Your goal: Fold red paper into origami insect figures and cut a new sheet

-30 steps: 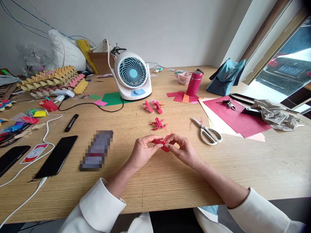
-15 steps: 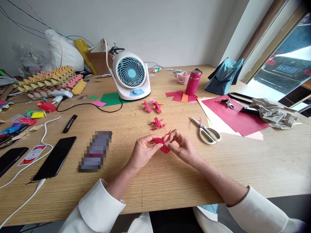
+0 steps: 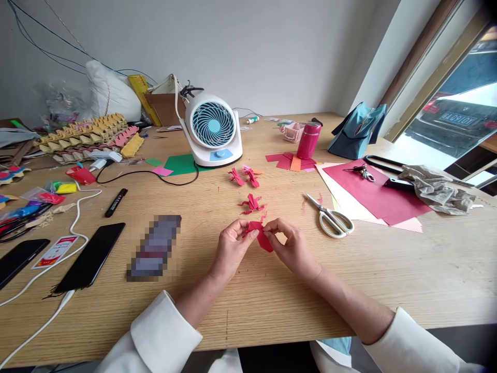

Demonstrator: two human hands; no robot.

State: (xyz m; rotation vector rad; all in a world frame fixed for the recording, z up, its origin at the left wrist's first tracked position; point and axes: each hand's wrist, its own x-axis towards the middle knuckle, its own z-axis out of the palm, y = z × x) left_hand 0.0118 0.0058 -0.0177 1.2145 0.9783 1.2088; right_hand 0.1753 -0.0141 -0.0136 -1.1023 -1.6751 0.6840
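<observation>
A folded red paper figure (image 3: 265, 242) is pinched between my two hands above the near middle of the table. My left hand (image 3: 233, 244) grips its left side between thumb and fingers. My right hand (image 3: 290, 245) closes thumb and fingertips on its right side, partly hiding it. One thin twisted strip of the paper sticks up between the hands. Just beyond lies a finished-looking red paper frog (image 3: 252, 203) with thin bent legs. Two more red paper figures, one a folded figure (image 3: 236, 177) and one a frog-like piece (image 3: 252, 177), rest farther back.
White-handled scissors (image 3: 334, 221) lie open at right, before red paper sheets (image 3: 373, 191) with keys on them. A white fan (image 3: 213, 127) and pink bottle (image 3: 309, 140) stand behind. Phones, including a black phone (image 3: 91, 256), a marker (image 3: 116, 202) and a white cable occupy the left.
My right hand's fingers have curled down closer to the paper. The red figure has turned, its lower flap now pointing down to the right. The whole view has shifted slightly.
</observation>
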